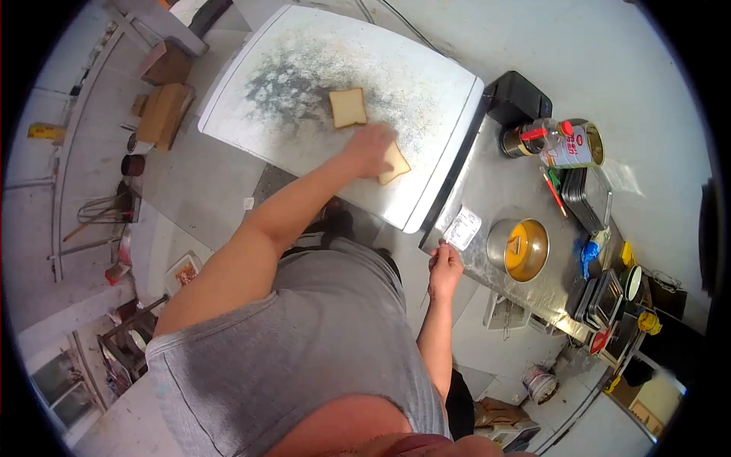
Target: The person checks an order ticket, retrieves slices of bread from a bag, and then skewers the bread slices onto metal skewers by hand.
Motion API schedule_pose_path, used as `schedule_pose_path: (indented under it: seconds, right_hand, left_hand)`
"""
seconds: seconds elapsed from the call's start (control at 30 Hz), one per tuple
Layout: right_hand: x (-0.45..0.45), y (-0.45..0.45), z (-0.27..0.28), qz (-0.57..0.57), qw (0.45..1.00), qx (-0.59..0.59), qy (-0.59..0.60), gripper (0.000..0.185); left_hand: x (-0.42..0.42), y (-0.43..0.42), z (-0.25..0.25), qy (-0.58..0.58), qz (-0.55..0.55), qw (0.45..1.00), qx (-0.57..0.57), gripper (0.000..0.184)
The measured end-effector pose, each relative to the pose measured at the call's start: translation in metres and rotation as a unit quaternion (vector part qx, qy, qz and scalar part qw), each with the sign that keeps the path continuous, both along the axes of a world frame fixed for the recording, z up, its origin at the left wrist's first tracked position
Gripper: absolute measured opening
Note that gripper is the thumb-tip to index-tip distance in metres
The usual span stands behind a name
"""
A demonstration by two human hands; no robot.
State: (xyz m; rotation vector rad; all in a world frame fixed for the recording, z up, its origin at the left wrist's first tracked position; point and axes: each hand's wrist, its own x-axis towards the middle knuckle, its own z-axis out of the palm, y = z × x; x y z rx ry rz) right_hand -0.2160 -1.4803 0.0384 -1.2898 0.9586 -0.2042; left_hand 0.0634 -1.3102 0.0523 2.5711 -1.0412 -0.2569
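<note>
My left hand [369, 150], smeared by motion, is over the upper left part of a slice of white bread [394, 164] on a white-topped surface [304, 141]. Its fingers are too blurred to tell whether they grip the slice. A second bread slice [348, 107] lies flat just beyond that hand. On the right, my right hand [445, 270] is closed, its fingertips pinching the lower corner of a white printed label [462, 228] at the edge of the metal table. Near that label stands a steel bowl [541, 251] with orange-yellow liquid and a pale piece in it.
The metal table [499, 179] carries a black box [519, 99], a red-capped bottle [550, 131], a large tin [582, 146], a red pencil-like stick [555, 192] and stacked dark trays [588, 199]. Cardboard boxes [161, 114] stand on the left. A bucket [541, 383] is at lower right.
</note>
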Motion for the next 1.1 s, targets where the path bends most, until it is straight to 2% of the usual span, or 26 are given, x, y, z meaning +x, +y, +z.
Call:
schedule_pose_path:
  seconds: [0.03,0.07,0.27,0.37,0.47,0.57,0.67,0.7,0.77,0.8,0.9,0.93,0.97,1.0,1.03,1.1]
  right_hand:
    - [-0.003,0.0,-0.003,0.003,1.0,-0.003,0.002,0.021]
    - [-0.005,0.0,-0.006,0.007,1.0,-0.007,0.003,0.021]
    - [-0.008,0.002,-0.002,0.011,1.0,-0.011,-0.003,0.019]
    - [-0.008,0.003,0.0,0.004,1.0,-0.013,-0.004,0.019]
    - [-0.007,0.005,0.009,0.001,1.0,-0.024,-0.004,0.018]
    - [-0.006,0.006,0.016,0.006,0.999,-0.039,-0.01,0.015]
    - [0.001,0.008,0.02,0.014,0.999,-0.022,-0.042,0.005]
    - [0.004,0.009,0.024,0.014,0.999,-0.019,-0.048,0.005]
    - [0.01,0.013,0.028,0.017,0.998,-0.011,-0.058,0.005]
    - [0.014,0.015,0.03,0.023,0.998,-0.007,-0.065,0.005]
    - [0.018,0.018,0.033,0.05,0.996,-0.008,-0.067,0.004]
    - [0.019,0.018,0.033,0.065,0.996,-0.016,-0.06,0.004]
    - [0.02,0.018,0.034,0.08,0.995,-0.025,-0.054,0.005]
    - [0.021,0.019,0.035,0.083,0.995,-0.031,-0.052,0.005]
    - [0.022,0.019,0.036,0.084,0.994,-0.037,-0.05,0.005]
    - [0.022,0.018,0.036,0.082,0.994,-0.05,-0.049,0.006]
  left_hand:
    - [-0.005,-0.003,-0.005,-0.037,-0.073,0.997,-0.007,0.066]
    - [-0.004,-0.004,-0.007,-0.026,-0.129,0.991,0.024,0.074]
    - [0.012,-0.023,0.02,-0.018,-0.204,0.961,0.186,0.071]
    - [0.023,-0.026,0.015,-0.084,-0.25,0.949,0.173,0.065]
    - [0.027,-0.033,0.022,0.031,-0.233,0.948,0.215,0.059]
    - [0.03,-0.026,0.021,0.114,-0.15,0.971,0.149,0.055]
    - [0.033,-0.023,0.006,0.171,-0.045,0.984,0.025,0.055]
    - [0.03,-0.024,-0.002,0.266,0.025,0.963,-0.044,0.051]
    - [0.015,-0.026,-0.01,0.439,0.166,0.865,-0.177,0.043]
    - [0.002,-0.031,-0.01,0.527,0.183,0.775,-0.296,0.04]
    - [-0.027,-0.049,0.009,0.623,0.27,0.573,-0.459,0.039]
    - [-0.03,-0.053,0.009,0.645,0.258,0.51,-0.507,0.044]
    - [-0.029,-0.051,0.008,0.508,0.185,0.71,-0.452,0.045]
    - [-0.027,-0.048,0.006,0.337,0.101,0.862,-0.366,0.045]
    - [-0.025,-0.047,0.004,0.144,0.011,0.956,-0.254,0.046]
    - [-0.021,-0.049,-0.001,0.135,0.024,0.952,-0.275,0.048]
